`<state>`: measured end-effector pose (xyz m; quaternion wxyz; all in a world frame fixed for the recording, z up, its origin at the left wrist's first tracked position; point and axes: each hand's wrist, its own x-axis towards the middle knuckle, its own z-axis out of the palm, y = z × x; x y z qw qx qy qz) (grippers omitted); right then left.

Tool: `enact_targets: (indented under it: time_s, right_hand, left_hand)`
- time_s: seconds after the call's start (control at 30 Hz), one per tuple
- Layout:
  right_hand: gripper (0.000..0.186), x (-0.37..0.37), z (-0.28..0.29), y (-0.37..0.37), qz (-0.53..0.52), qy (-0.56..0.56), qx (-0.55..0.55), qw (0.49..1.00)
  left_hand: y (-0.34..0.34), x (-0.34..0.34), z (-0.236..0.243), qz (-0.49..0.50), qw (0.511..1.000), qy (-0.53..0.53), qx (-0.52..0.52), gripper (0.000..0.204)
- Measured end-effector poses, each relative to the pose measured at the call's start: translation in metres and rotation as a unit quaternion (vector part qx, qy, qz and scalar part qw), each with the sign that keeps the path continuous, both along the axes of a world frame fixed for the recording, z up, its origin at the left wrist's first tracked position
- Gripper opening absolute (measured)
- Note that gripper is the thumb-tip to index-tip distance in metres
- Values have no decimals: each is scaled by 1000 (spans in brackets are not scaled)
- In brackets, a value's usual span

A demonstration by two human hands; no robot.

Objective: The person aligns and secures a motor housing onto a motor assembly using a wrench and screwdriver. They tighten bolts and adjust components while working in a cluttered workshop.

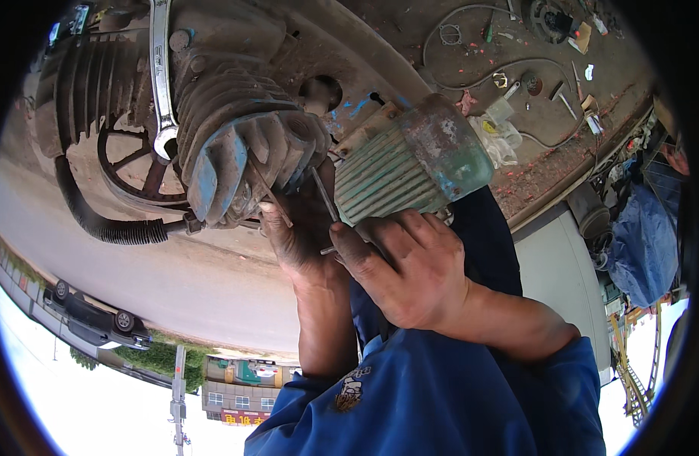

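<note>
A finned, dirty compressor cylinder head (269,144) with blue paint traces fills the middle of the view. My left hand (292,239) is curled up against its lower end, palm facing me, fingers partly hidden in shadow. A thin brownish metal strip (277,201) crosses in front of its thumb; whether the hand grips it is unclear. My right hand (410,262) is closed on a thin metal rod (324,194), whose upper end reaches the cylinder head; a short end also shows below the fingers. Above the cylinder fins lies a combination wrench (161,83).
A green finned motor (387,175) sits right of the cylinder head. A spoked wheel (133,163) and black corrugated hose (98,224) lie left. On the littered floor are a hammer (564,99), a cable (486,74) and plastic bags (500,140). A blue tarp (642,243) hangs far right.
</note>
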<state>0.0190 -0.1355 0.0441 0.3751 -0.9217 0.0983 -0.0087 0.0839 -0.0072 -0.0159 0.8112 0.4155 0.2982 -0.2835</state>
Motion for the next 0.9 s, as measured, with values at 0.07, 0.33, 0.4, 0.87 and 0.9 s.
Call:
enact_targets:
  time_s: [0.07,0.33,0.4,0.87,0.9]
  right_hand:
    - [35,2,7,3,9,21,-8,1000]
    - [19,0,-4,29,-88,-27,55,994]
    - [15,-2,-12,44,-197,-59,134,969]
    - [20,-18,-12,20,-146,-35,-22,988]
    - [20,-20,-14,16,-110,-52,-110,986]
  left_hand:
    - [-1,2,0,18,997,18,-68,72]
    - [14,9,-1,4,995,71,-75,57]
    - [18,10,-7,28,988,101,-118,56]
    - [2,10,1,-17,999,-6,-48,51]
    - [2,9,-3,-16,999,-5,-42,50]
